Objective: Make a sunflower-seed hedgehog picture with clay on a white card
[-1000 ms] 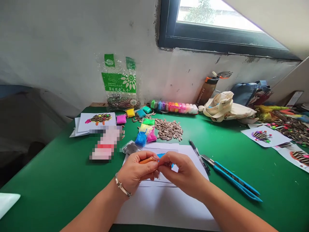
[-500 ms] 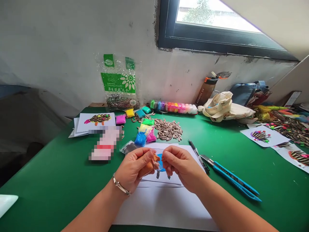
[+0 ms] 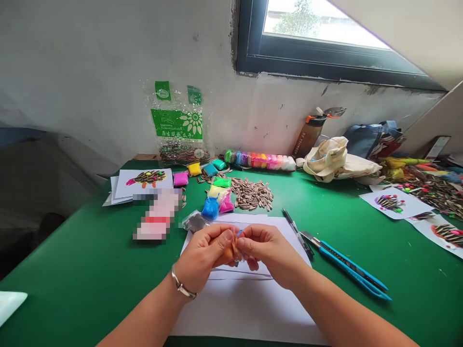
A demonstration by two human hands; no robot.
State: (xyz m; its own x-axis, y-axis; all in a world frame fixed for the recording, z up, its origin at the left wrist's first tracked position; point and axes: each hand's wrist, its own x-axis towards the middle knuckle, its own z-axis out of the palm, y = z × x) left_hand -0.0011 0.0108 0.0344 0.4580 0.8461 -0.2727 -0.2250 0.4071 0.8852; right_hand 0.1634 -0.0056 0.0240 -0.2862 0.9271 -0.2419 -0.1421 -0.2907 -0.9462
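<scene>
My left hand [image 3: 203,250] is closed around a packet of orange modelling clay [image 3: 224,255], its clear wrapper bunched up at the right end. Thumb and fingers of my right hand [image 3: 270,249] pinch together at that bunched end; whether they grip wrapper or clay is hard to see. Both hands are above white paper sheets [image 3: 246,308], and they hide most of a blue shape [image 3: 239,233] on the upper sheet. Just beyond my left hand lies a packet of black clay [image 3: 195,221].
Sunflower seeds [image 3: 253,193] are heaped beyond the paper, beside several coloured clay packets [image 3: 211,207]. A pen [image 3: 294,226] and a blue utility knife [image 3: 352,264] with its blade showing lie to the right. Finished seed pictures [image 3: 146,180] rest at the left.
My right hand has moved left onto the bunched end of the orange packet, closing the gap between my hands. The blue shape is now mostly covered.
</scene>
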